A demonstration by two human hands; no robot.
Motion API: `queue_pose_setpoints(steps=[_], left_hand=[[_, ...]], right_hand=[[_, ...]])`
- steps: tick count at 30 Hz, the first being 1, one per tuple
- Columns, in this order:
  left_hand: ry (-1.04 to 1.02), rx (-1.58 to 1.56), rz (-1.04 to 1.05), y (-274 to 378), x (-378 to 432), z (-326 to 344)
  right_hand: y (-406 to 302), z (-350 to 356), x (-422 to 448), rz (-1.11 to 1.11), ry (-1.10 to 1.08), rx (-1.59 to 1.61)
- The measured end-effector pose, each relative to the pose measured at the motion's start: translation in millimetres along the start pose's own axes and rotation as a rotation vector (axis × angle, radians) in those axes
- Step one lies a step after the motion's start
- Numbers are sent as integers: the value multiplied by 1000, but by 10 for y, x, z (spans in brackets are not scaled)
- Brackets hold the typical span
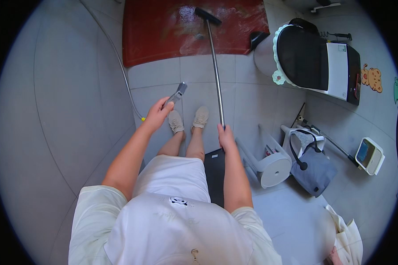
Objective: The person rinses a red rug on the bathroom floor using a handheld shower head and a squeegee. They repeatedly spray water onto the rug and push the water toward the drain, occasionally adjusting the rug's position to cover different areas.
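Observation:
My left hand (160, 114) grips a grey hand-held sprayer (178, 92), its head tilted up and forward over the floor tiles. A thin hose (116, 54) with a yellow fitting runs along the wall beside that hand. My right hand (226, 136) is closed around the metal pole (217, 74) of a floor brush. The dark brush head (208, 16) rests on a wet red mat (152, 36) on the floor ahead. Whitish streaks and shiny water show on the mat. Its right corner is folded over, black underside up.
At right stands a toilet (301, 56) with a black lid and a pale green trim. Lower right are a white plastic stool (274, 170), a grey-blue bag (313, 169) and a long-handled tool (369, 155). A black box-like object (215, 179) sits beside my right leg.

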State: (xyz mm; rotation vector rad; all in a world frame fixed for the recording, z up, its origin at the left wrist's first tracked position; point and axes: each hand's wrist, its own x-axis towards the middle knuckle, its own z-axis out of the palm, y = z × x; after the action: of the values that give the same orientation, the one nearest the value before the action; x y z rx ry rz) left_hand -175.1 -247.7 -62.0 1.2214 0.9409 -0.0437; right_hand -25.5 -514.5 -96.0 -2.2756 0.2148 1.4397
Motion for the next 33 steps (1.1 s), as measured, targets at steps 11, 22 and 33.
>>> queue_pose_setpoints(steps=[11,22,33], left_hand=[[192,-203,-57,83,-433,-456],[162,-314,-90,137,-448,-366],[287,-345,-25,302,-756,-948]], right_hand=[[1875,240,-1184,-2,156,-392],[-837,-81,434,-297,180,-301],[1381,40,-1088,-233,145,-401]])
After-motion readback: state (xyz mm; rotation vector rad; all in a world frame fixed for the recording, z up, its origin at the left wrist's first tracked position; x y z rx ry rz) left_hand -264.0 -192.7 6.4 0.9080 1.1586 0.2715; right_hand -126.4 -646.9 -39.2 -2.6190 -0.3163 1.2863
